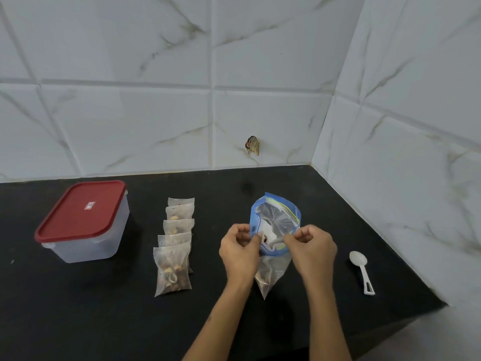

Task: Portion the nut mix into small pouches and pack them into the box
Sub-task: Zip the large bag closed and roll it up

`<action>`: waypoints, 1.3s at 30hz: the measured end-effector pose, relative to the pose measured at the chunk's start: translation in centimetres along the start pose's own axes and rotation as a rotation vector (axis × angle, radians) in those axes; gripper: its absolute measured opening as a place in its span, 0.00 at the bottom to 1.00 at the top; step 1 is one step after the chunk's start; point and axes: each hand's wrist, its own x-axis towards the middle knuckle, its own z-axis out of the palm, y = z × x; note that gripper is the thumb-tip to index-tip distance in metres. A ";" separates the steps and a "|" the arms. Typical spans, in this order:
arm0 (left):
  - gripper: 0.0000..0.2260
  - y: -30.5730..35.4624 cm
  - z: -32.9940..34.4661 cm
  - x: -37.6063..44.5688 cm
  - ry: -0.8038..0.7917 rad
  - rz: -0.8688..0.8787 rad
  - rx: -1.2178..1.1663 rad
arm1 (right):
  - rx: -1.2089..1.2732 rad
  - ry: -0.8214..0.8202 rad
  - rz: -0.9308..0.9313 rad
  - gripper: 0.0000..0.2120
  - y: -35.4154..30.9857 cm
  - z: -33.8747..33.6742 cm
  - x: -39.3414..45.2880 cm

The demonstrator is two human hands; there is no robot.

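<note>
Head-cam view of a black bench in a corner of white marble-look tiles. Centre-right, a large zip bag w/ blue top edge is held up, mouth gaping; a little nut mix sits in its bottom near corner. Left hand pinches the bag's left rim, right hand pinches the right rim, fingers curled. To the left, five small filled pouches lie overlapped in a row running near to far. Far left, a clear plastic box w/ red lid, lid on; its small label is too blurred to read. Right, a white spoon lies on the bench.
</note>
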 end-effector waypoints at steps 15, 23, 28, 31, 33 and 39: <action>0.17 2.2 -0.4 -0.9 -0.206 -0.288 -0.269 | 0.358 -0.223 0.388 0.25 -1.5 -2.0 0.2; 0.11 1.6 -0.2 -1.8 -0.084 0.073 0.220 | -0.190 -0.059 0.166 0.25 -2.2 -0.8 -0.9; 0.09 2.1 -0.1 -1.2 -0.153 -0.024 0.188 | -0.179 -0.188 0.250 0.20 -1.3 -0.3 0.1; 0.05 2.4 -0.5 -1.0 -0.118 0.054 0.306 | -0.242 -0.103 0.197 0.09 -1.3 -1.0 0.3; 0.08 2.6 -0.9 -0.8 -0.059 0.152 0.477 | -0.342 -0.015 0.151 0.05 -1.6 -1.4 0.2; 0.16 3.5 -0.9 0.3 -0.136 0.098 0.611 | -0.424 -0.128 0.126 0.07 -2.0 -2.2 0.8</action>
